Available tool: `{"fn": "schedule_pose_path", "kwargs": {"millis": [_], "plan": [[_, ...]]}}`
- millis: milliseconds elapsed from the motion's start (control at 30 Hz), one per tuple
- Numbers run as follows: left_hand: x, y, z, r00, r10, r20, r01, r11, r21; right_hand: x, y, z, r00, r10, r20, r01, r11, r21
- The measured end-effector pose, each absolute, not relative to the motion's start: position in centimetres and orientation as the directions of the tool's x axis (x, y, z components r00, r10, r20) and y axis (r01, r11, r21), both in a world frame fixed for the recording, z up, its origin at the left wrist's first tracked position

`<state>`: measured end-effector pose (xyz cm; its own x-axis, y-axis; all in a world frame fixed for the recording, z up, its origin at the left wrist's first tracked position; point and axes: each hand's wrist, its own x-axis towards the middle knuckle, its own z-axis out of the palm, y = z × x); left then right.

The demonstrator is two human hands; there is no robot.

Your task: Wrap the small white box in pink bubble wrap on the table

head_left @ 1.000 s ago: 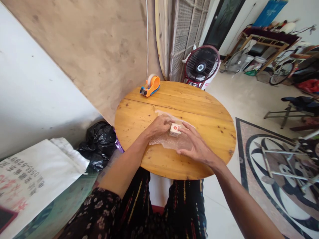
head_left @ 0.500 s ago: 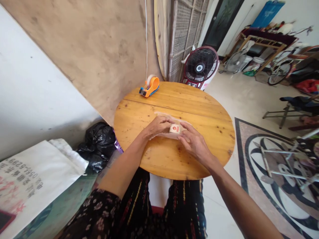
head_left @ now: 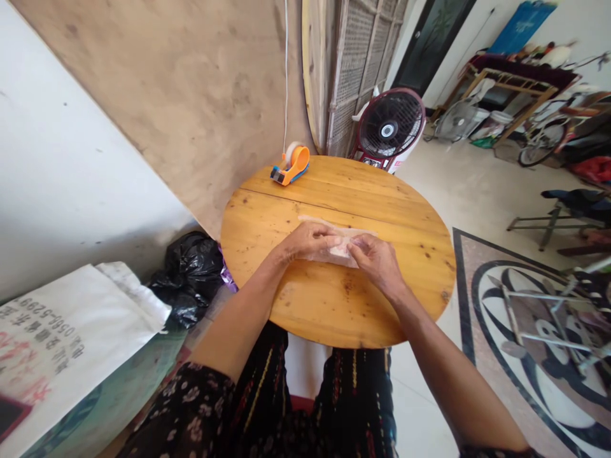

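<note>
A small pale box (head_left: 340, 250) lies near the middle of the round wooden table, showing blurred through a sheet of translucent plastic wrap (head_left: 334, 259) that covers it. My left hand (head_left: 309, 242) is at the box's left side, its thumb and fingers closed on the wrap. From the right, my right hand (head_left: 375, 257) pinches the wrap at the box's top right, fingertips close to the left thumb. Part of the wrap extends flat behind both hands. The box's printed face is mostly hidden.
An orange and blue tape dispenser (head_left: 292, 165) stands at the back left of the wooden table (head_left: 405, 210). Beyond the table is a fan (head_left: 389, 127). Black plastic bags (head_left: 191, 270) and a white sack (head_left: 90, 318) lie at left. A folding stool (head_left: 558, 219) stands at right.
The wrap has come up over the box, covering its red-printed face. My right hand has shifted from beside the box to a pinch at its top, closer to my left hand.
</note>
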<state>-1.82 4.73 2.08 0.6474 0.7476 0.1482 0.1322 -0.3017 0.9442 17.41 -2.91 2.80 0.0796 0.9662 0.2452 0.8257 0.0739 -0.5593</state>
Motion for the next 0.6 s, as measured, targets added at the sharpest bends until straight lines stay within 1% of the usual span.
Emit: {"fn": "schedule_pose_path", "kwargs": {"millis": [100, 233, 333, 433, 533, 600], "plan": [[-1.5, 4.6, 1.9, 0.675, 0.728, 0.120, 0.158, -0.301, 0.940, 17.4, -2.7, 2.8, 0.093, 0.970, 0.222, 0.832, 0.046, -0.552], [-1.1, 4.9, 1.1, 0.602, 0.772, 0.206, 0.222, -0.409, 0.885, 17.4, -2.4, 2.8, 0.107, 0.973, 0.203, 0.840, 0.021, -0.542], [-0.9, 5.3, 0.5, 0.592, 0.774, 0.224, 0.216, -0.421, 0.881, 17.7, -2.2, 2.8, 0.107, 0.971, 0.215, 0.840, 0.028, -0.542], [-0.9, 5.5, 0.1, 0.585, 0.776, 0.236, 0.192, -0.415, 0.889, 18.0, -1.9, 2.6, 0.104, 0.972, 0.209, 0.807, 0.040, -0.589], [-0.8, 5.5, 0.0, 0.563, 0.789, 0.246, 0.224, -0.432, 0.874, 18.3, -1.6, 2.5, 0.096, 0.976, 0.196, 0.753, 0.058, -0.656], [-0.7, 5.5, 0.0, 0.553, 0.797, 0.245, 0.249, -0.438, 0.864, 18.4, -1.5, 2.4, 0.092, 0.978, 0.189, 0.732, 0.062, -0.679]]}}
